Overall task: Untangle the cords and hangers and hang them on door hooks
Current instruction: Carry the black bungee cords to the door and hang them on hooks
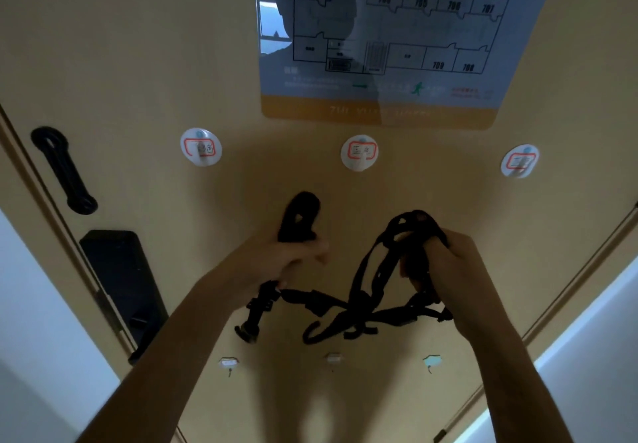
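Both of your hands are closed on one black tangle of cords and hangers (359, 308), held up in front of the tan door (138, 62). Your left hand (276, 263) grips a thick strap loop (298, 214) that stands up above its fingers, and a clip-ended piece (257, 308) dangles below it. Your right hand (445, 263) curls round a bunch of thinner looped cords (411, 225). Between them the strands cross and sag, with hook ends hanging at the bottom. Three round labelled adhesive hooks (359, 153) sit in a row just above the tangle, apart from it; three smaller hooks (333, 358) line up below it. An evacuation plan (379, 45) is stuck higher up.
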`<state>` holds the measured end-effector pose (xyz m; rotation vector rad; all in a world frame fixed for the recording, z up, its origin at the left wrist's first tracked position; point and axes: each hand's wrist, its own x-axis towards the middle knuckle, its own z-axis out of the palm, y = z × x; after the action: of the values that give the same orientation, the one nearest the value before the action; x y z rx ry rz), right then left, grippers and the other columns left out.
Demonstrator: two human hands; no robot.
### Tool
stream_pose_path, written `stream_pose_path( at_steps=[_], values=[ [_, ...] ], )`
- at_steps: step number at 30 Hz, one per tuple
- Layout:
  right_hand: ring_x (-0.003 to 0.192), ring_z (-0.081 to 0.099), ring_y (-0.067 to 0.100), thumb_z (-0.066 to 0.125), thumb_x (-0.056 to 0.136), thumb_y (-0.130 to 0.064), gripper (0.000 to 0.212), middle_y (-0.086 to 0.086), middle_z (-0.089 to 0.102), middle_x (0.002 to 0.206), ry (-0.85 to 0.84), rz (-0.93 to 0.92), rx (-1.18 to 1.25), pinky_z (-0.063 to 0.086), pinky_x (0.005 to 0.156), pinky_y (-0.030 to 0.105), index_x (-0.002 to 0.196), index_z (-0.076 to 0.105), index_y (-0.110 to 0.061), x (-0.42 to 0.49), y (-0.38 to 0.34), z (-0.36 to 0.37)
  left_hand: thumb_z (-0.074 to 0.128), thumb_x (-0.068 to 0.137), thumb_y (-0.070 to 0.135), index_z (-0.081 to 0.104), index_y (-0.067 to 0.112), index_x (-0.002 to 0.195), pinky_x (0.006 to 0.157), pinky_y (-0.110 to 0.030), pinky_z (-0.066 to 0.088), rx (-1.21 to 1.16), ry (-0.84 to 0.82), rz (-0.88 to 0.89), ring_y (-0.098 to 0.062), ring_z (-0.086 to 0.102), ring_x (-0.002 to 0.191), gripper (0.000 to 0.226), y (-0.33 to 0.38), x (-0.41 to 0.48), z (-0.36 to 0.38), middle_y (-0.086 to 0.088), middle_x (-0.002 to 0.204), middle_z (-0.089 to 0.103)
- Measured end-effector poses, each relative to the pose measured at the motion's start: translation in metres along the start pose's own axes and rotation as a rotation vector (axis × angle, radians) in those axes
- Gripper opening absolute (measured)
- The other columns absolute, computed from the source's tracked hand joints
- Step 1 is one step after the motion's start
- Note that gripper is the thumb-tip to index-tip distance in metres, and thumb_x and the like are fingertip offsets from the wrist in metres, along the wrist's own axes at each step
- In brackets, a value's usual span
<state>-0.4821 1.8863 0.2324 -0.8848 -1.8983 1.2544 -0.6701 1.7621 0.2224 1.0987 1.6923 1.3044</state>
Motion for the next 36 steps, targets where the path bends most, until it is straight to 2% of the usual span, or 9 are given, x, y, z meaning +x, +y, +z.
stream_pose_path(
  at_steps=[4, 9, 15, 19, 22, 26, 28, 32, 36],
  values=[
    [0.038, 0.036, 0.017, 0.044, 0.096, -0.018, 0.048, 0.008, 0.049, 0.045, -0.108, 0.034, 0.160, 0.028, 0.046, 0.028, 0.050, 0.054, -0.010, -0.005, -0.001, 0.008, 0.061, 0.089, 0.025, 0.048, 0.018, 0.064, 0.049, -0.027, 0.030, -0.265, 0.146, 0.042, -0.006, 0.033, 0.037, 0.029, 0.000, 0.006, 0.008, 0.005, 0.053, 0.039],
    [0.038, 0.033, 0.016, 0.045, 0.091, -0.025, 0.043, 0.003, 0.042, 0.043, -0.285, 0.029, 0.469, 0.026, 0.046, 0.027, 0.051, 0.057, -0.015, -0.019, 0.002, 0.036, 0.056, 0.093, 0.029, 0.038, 0.015, 0.061, 0.049, -0.021, 0.031, -0.178, 0.161, 0.136, -0.009, 0.033, 0.043, 0.039, -0.004, 0.011, 0.038, 0.002, 0.051, 0.034],
    [0.045, 0.039, 0.014, 0.040, 0.090, -0.023, 0.042, 0.005, 0.049, 0.053, -0.175, -0.029, 0.714, 0.033, 0.045, 0.025, 0.054, 0.062, -0.017, -0.018, 0.014, 0.053, 0.054, 0.091, 0.042, 0.046, 0.002, 0.067, 0.065, -0.033, 0.039, -0.170, 0.100, 0.181, -0.024, 0.046, 0.061, 0.047, -0.011, 0.007, 0.054, -0.021, 0.063, 0.044],
    [0.043, 0.039, 0.013, 0.032, 0.098, -0.020, 0.039, 0.006, 0.050, 0.057, -0.134, 0.018, 0.852, 0.033, 0.042, 0.022, 0.066, 0.052, -0.008, -0.016, 0.021, 0.050, 0.049, 0.095, 0.037, 0.037, 0.017, 0.058, 0.055, -0.024, 0.032, -0.153, 0.097, 0.147, -0.013, 0.034, 0.049, 0.044, -0.017, 0.009, 0.049, -0.001, 0.053, 0.035],
    [0.040, 0.035, 0.012, 0.027, 0.099, -0.022, 0.046, 0.003, 0.046, 0.052, -0.227, 0.128, 0.964, 0.027, 0.039, 0.021, 0.060, 0.048, -0.011, -0.017, 0.027, 0.050, 0.047, 0.097, 0.034, 0.035, 0.013, 0.059, 0.053, -0.023, 0.031, -0.134, 0.097, 0.162, -0.013, 0.034, 0.046, 0.045, -0.019, 0.010, 0.049, -0.002, 0.053, 0.035],
    [0.040, 0.036, 0.015, 0.024, 0.101, -0.024, 0.050, 0.010, 0.048, 0.054, -0.317, 0.104, 0.937, 0.029, 0.044, 0.025, 0.067, 0.053, -0.002, -0.023, 0.032, 0.064, 0.049, 0.094, 0.041, 0.036, 0.007, 0.059, 0.054, -0.030, 0.037, -0.278, 0.043, 0.177, -0.026, 0.037, 0.050, 0.050, -0.021, 0.011, 0.054, -0.012, 0.055, 0.032],
    [0.039, 0.039, 0.015, 0.023, 0.101, -0.019, 0.045, 0.011, 0.048, 0.052, -0.291, 0.078, 0.914, 0.033, 0.042, 0.023, 0.073, 0.052, 0.001, -0.025, 0.037, 0.070, 0.052, 0.088, 0.046, 0.037, 0.014, 0.055, 0.050, -0.026, 0.036, -0.402, 0.061, 0.136, -0.021, 0.035, 0.047, 0.049, -0.019, 0.011, 0.054, -0.006, 0.053, 0.033],
    [0.039, 0.036, 0.016, 0.023, 0.098, -0.011, 0.039, 0.009, 0.043, 0.051, -0.222, 0.111, 0.934, 0.032, 0.041, 0.022, 0.066, 0.045, -0.008, -0.029, 0.051, 0.075, 0.058, 0.080, 0.040, 0.038, 0.020, 0.058, 0.061, -0.028, 0.033, -0.688, 0.123, 0.136, -0.009, 0.033, 0.048, 0.035, -0.016, 0.012, 0.050, 0.005, 0.054, 0.032],
    [0.037, 0.034, 0.015, 0.018, 0.098, -0.013, 0.059, 0.006, 0.047, 0.048, -0.263, 0.124, 0.976, 0.020, 0.044, 0.027, 0.055, 0.057, -0.010, -0.034, 0.058, 0.076, 0.055, 0.084, 0.041, 0.041, 0.025, 0.052, 0.064, -0.029, 0.030, -0.550, 0.136, 0.160, -0.010, 0.032, 0.049, 0.038, -0.017, 0.013, 0.047, 0.007, 0.051, 0.033]
  ],
)
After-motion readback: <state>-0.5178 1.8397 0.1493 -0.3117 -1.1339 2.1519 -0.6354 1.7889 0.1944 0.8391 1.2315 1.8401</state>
